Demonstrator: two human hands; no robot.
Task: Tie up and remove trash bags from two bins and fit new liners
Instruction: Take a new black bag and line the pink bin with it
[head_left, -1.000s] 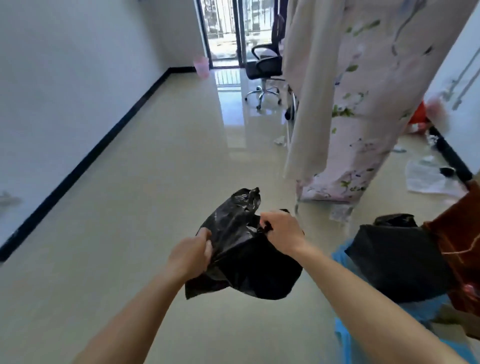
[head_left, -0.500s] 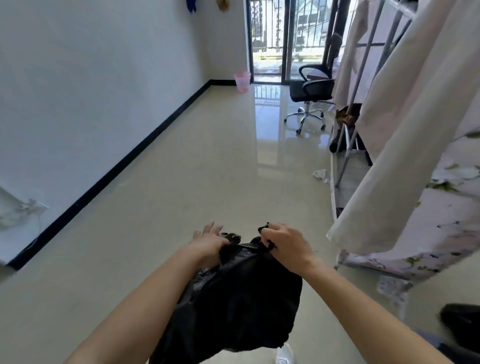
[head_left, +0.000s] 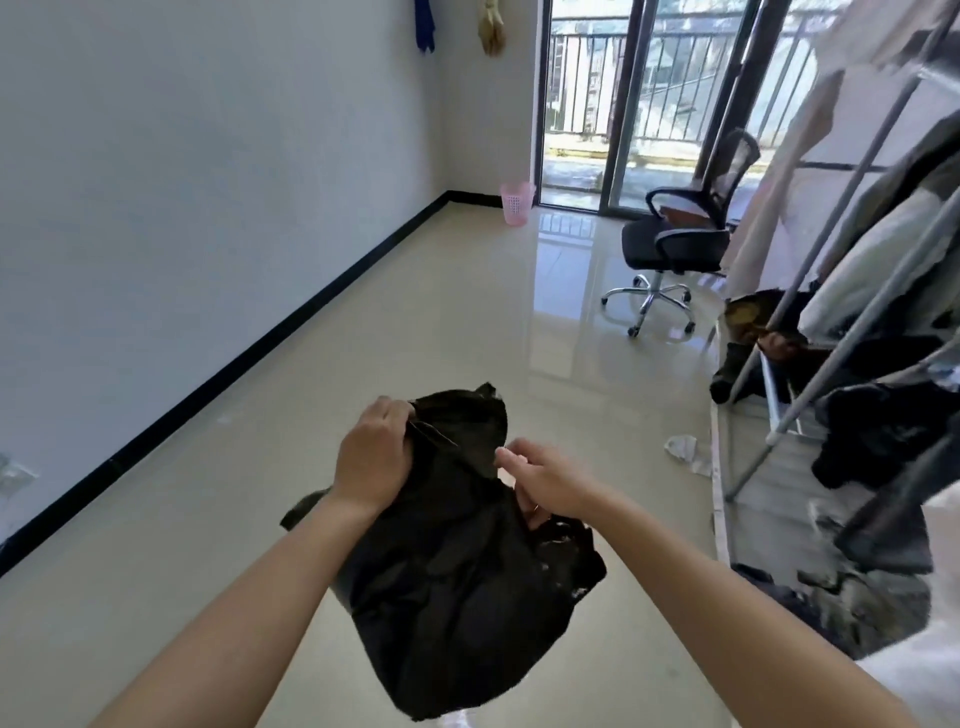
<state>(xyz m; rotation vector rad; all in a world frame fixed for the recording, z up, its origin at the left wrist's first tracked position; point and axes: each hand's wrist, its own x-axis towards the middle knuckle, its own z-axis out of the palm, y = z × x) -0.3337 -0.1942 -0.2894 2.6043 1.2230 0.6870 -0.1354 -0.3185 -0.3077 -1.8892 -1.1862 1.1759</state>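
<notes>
Trash bag, black, hangs low in the centre of the frame. Left hand clamps its bunched top edge; right hand curls its lower fingers into a fold just beside. Pink bin stands far off, upper centre. The thin plastic could slip free or tear if tugged hard. No readable writing anywhere.

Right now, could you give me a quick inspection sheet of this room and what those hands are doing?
Surface: glossy beige tiled floor, reflecting light.
Job's things: black trash bag, held in the air; pink bin by the far wall.
Clutter: crumpled paper on the floor; dark clothes at the clothes rack.
Fingers: left hand grips the bag's top; right hand curls into its folds.
Cables: nothing seen.
Surroundings: office chair, glass balcony door, white wall.
</notes>
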